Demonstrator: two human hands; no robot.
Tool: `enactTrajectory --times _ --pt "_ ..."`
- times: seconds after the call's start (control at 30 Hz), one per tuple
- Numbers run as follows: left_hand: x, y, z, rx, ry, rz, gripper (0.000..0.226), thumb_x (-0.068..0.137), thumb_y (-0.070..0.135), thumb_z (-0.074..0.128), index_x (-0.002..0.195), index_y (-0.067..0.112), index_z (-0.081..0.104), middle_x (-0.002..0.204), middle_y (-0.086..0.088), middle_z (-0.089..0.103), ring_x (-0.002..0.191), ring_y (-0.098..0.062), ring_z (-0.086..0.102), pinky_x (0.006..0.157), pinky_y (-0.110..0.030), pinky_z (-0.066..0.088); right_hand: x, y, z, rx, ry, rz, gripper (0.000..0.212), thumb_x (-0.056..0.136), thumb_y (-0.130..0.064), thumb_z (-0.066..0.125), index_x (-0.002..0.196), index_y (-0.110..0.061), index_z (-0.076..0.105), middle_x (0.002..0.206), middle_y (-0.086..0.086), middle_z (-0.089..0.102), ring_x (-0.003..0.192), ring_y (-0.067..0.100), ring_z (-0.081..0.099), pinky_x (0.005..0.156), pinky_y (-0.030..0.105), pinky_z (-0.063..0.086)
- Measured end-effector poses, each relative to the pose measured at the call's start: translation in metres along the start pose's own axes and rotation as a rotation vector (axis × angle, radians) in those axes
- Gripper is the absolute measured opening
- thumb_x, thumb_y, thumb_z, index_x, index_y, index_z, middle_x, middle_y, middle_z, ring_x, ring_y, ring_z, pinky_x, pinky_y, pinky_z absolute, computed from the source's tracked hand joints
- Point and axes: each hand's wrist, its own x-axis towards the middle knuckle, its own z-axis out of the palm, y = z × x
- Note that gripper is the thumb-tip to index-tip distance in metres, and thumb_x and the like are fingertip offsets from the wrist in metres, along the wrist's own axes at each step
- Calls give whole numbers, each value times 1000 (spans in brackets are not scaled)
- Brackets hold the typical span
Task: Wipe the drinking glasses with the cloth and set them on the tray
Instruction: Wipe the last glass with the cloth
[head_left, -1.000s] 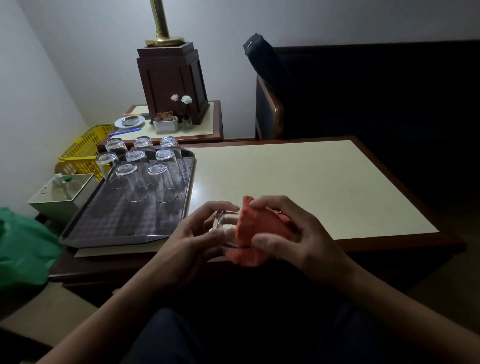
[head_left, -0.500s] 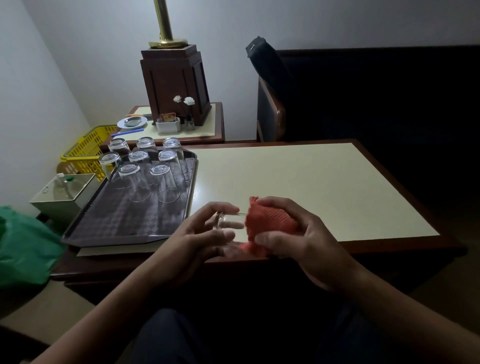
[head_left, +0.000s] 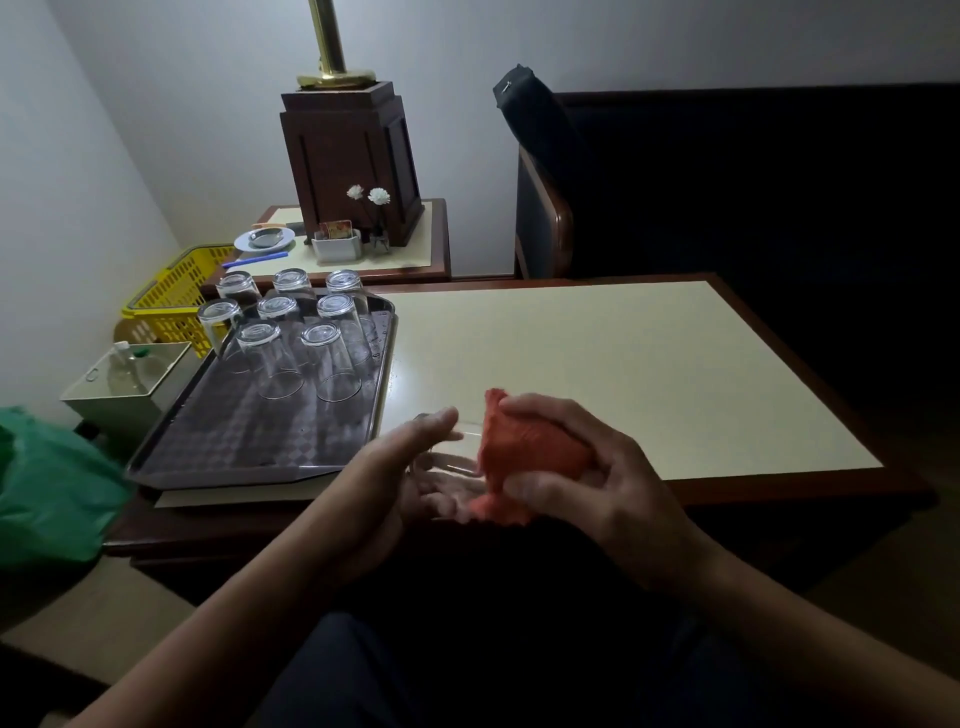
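A clear drinking glass (head_left: 453, 451) lies on its side in the air above the table's near edge. My left hand (head_left: 410, 480) grips its base end from below and behind. My right hand (head_left: 582, 467) holds a bunched orange-red cloth (head_left: 524, 447) wrapped over the glass's other end. A dark checked tray (head_left: 223, 441) sits on the table's left part. Several upside-down glasses (head_left: 291, 332) stand in rows on its far half.
The cream table top (head_left: 623, 364) has a dark wooden rim. Behind it a side table carries a wooden lamp base (head_left: 353, 166), a saucer and a small flower vase. A yellow basket (head_left: 176, 291), a lidded box (head_left: 124, 379) and a green bag (head_left: 47, 493) lie left. A dark chair (head_left: 727, 182) stands at the back right.
The cloth has slid toward the right along the glass, baring more of it. My left fingers have loosened and shifted on the glass. Both hands stay in the same spot.
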Motion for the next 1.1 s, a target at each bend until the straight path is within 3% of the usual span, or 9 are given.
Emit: enactTrajectory --times 0.07,0.13,0.2,0.37,0.57,0.73,0.8,0.93,1.1 --pt "1 -1 -1 -48 -24 -95 51 94 46 67 112 -2 63 75 -12 63 52 -18 57 49 -22 48 -3 1 -3 -498 -88 -356 55 86 -18 87 136 -28 67 153 -7 52 142 21 52 106 35 55" --pt "1 0 -5 -50 -71 -142 43 96 48 62 95 5 71 70 -9 63 47 -16 54 44 -19 44 -2 5 -9 -607 -195 -446 55 87 -16 86 138 -22 67 159 -2 47 152 22 42 117 39 47" --pt "2 2 -9 -26 -69 -141 42 92 50 71 87 9 76 74 -14 66 45 -18 54 42 -19 41 0 2 -17 -509 -222 -367 57 87 -12 86 139 -20 66 160 -4 48 151 19 43 114 35 50" --pt "0 5 -15 11 -184 -14 74 65 52 93 110 0 66 98 -33 69 53 -26 59 44 -20 44 4 0 -24 -88 -141 -98 60 84 -1 83 136 -24 67 143 -6 65 130 19 65 98 30 58" --pt "-6 15 -9 23 -191 180 68 67 27 96 122 4 63 120 -27 69 77 -30 66 72 -33 61 8 3 -6 260 309 250 43 80 -20 83 120 -10 74 108 13 81 90 25 81 69 36 66" --pt "-15 25 -9 478 -128 507 52 70 -4 86 116 5 62 129 -11 67 106 -35 69 91 -45 61 5 -1 9 714 81 780 30 95 -31 66 98 -6 81 85 11 77 59 16 71 52 29 58" --pt "-14 29 -16 552 -134 566 51 68 -3 84 113 7 63 136 -7 64 110 -37 68 94 -45 60 7 -9 4 806 42 815 28 88 -32 67 84 -9 82 75 9 73 50 15 68 46 29 57" --pt "-6 34 -28 469 62 504 63 66 2 84 124 11 60 114 -11 74 102 -34 71 83 -33 62 11 -19 -8 849 107 743 40 88 -34 61 101 1 77 69 11 71 43 16 65 40 29 54" --pt "3 23 -38 -171 124 284 71 68 35 91 127 8 62 119 -12 75 110 -31 50 89 -33 36 19 -13 -32 755 215 586 52 103 -42 52 122 0 76 88 12 77 65 20 73 58 34 62"
